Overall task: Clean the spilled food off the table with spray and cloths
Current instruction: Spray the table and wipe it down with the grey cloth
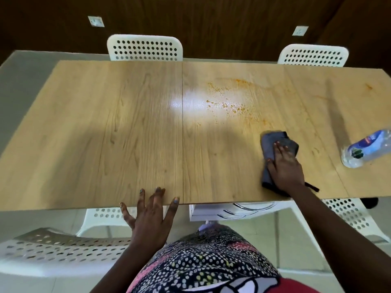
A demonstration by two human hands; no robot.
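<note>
Orange food crumbs and smears (229,102) are scattered over the middle-right of the light wooden table (105,127), with a faint orange streak further back. A folded dark grey cloth (273,144) lies flat on the table near the front right. My right hand (284,166) presses down on the cloth with fingers spread over it. My left hand (150,212) rests at the table's front edge, fingers apart on the wood, holding nothing. A clear plastic bottle (366,150) with a blue label stands at the far right.
Two white perforated chairs (145,48) (313,56) stand at the far side. More white chairs sit at the near side (63,252) (349,216). A dark wood wall with sockets is behind. An orange spot (369,87) marks the far right of the table.
</note>
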